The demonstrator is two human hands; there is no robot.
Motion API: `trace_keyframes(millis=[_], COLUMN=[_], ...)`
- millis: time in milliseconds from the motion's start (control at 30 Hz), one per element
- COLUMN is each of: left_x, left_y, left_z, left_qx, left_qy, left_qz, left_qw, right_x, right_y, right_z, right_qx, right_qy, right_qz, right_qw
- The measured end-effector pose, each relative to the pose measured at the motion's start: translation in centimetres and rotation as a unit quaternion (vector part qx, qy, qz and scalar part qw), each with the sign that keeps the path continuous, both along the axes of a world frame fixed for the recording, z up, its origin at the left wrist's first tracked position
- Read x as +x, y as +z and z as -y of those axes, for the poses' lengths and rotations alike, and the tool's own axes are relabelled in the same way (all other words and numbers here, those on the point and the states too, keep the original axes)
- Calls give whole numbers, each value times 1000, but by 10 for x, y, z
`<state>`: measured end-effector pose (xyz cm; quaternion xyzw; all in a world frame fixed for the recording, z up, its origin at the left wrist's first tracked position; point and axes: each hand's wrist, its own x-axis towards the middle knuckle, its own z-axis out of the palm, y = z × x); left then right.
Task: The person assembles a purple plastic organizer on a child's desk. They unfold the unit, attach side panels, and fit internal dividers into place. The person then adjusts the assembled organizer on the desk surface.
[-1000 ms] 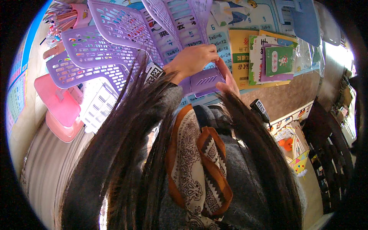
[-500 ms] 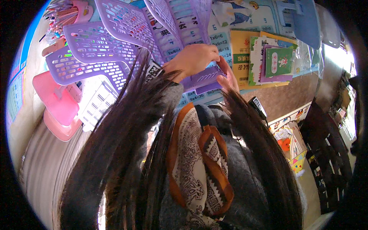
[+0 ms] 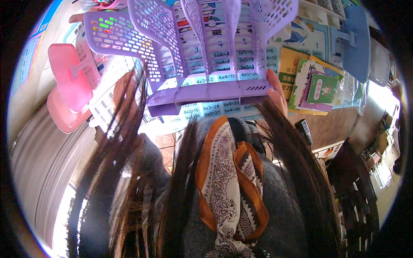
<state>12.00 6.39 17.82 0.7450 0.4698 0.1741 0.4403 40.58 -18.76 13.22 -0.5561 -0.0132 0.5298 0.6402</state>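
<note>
I'm touching purple rack (image 3: 202,93) end with right hand (image 3: 278,94), likely steadying; left hand (image 3: 124,89) sitting near, behind hair (image 3: 117,137); can't tell either grip.

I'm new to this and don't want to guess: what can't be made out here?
In the head view:
Left hand: partly hidden by dark hair; its grip is unclear.
Right hand: wrist hidden by hair.
Purple rack: top cut off by the upper edge.
Purple booklet: mostly covered by the green notebook.
</note>
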Motion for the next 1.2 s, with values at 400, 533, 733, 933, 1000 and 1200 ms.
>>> trace_keyframes(millis=[400, 533, 733, 933, 1000, 1200], left_x=[-31, -17, -4, 13, 11, -20], left_y=[-113, -99, -66, -62, -65, -97], left_z=[23, 38, 59, 54, 50, 16], left_qx=[-358, -253, -82, -147, -270, -404], left_qy=[257, 252, 203, 262, 337, 301], left_qz=[167, 138, 117, 208, 179, 92], left_qw=[882, 924, 969, 931, 884, 859], right_x=[3, 2, -3, 9, 8, 5], right_y=[3, -2, -10, -12, -13, -12], right_z=[-18, -19, -21, -15, -14, -22], right_qx=[-104, -111, -103, -92, -79, -77], right_qy=[69, 66, 66, 42, 35, 57], right_qz=[104, 111, 138, 143, 164, 178], right_qw=[987, 985, 983, 985, 983, 979])
